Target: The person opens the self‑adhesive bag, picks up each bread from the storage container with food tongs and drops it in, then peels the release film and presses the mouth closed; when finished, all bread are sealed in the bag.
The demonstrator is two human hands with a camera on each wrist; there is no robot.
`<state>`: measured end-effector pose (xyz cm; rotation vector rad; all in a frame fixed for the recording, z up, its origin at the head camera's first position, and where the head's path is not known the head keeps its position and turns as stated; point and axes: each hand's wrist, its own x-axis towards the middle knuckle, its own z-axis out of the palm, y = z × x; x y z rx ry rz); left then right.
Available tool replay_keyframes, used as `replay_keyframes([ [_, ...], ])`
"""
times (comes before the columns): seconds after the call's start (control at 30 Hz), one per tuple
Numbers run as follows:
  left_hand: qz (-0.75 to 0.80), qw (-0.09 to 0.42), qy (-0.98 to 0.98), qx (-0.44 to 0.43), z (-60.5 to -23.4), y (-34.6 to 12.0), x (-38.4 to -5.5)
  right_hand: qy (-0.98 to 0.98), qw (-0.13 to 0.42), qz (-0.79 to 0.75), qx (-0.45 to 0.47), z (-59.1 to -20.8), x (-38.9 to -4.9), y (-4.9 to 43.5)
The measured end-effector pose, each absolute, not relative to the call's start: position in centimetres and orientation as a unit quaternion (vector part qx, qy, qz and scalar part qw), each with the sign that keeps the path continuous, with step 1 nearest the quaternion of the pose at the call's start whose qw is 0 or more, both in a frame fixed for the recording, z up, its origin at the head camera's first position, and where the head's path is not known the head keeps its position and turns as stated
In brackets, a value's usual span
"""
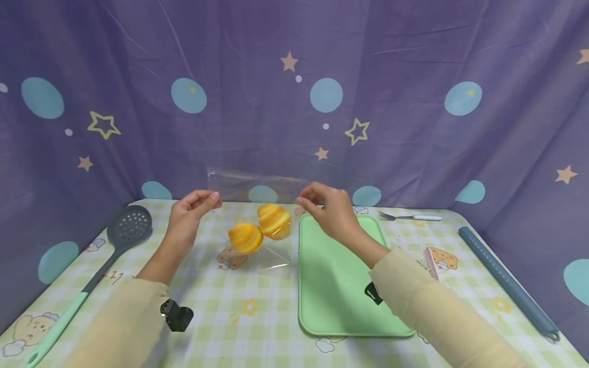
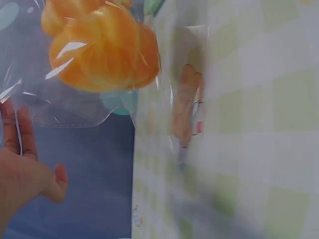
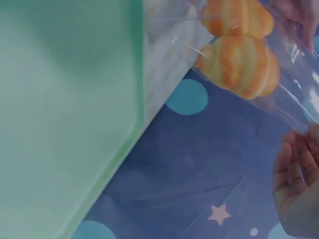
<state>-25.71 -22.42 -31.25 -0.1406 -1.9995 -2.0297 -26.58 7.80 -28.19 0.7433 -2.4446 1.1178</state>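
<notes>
A clear plastic bag [image 1: 276,258] hangs upright between my two hands, over the far part of the table. Inside it are two orange-yellow bread rolls [image 1: 246,238] with pale spiral stripes, one touching the other. My left hand [image 1: 186,214] pinches the bag's upper left side between thumb and fingers. On the opposite side, my right hand [image 1: 329,212] pinches the upper right edge, as the right wrist view also shows at the fingertips [image 3: 299,137]. The rolls [image 2: 104,50] fill the top of the left wrist view, seen through shiny film.
Under my right forearm lies a light green tray [image 1: 340,286]. A slotted turner [image 1: 129,227] with a mint handle lies along the left edge. A small fork [image 1: 409,217] is at the back right, and a dark grey-blue bar [image 1: 506,281] along the right edge. A purple curtain [image 1: 257,102] stands behind.
</notes>
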Motion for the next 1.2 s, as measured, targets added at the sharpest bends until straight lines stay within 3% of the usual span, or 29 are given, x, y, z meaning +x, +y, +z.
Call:
replay_keyframes([
  [0.2, -0.709, 0.149, -0.688, -0.036, -32.6, -22.0, -25.9, -0.867, 0.156, 0.407, 0.241, -29.2, -26.8, 7.6],
  [0.67, -0.761, 0.208, -0.61, -0.068, -31.4, -21.0, -25.6, -0.803, 0.233, 0.485, 0.257, -28.9, -27.1, 7.6],
  [0.9, -0.804, 0.197, -0.548, -0.123, -31.5, -21.6, -25.3, -0.78, 0.169, 0.555, 0.233, -28.4, -27.0, 8.4],
  [1.07, -0.779, 0.182, -0.591, -0.103, -32.7, -22.2, -24.9, -0.806, 0.089, 0.539, 0.229, -29.3, -27.0, 8.6],
  [1.2, -0.773, 0.178, -0.604, -0.085, -33.3, -22.4, -24.7, -0.802, 0.059, 0.547, 0.232, -30.0, -27.1, 8.6],
])
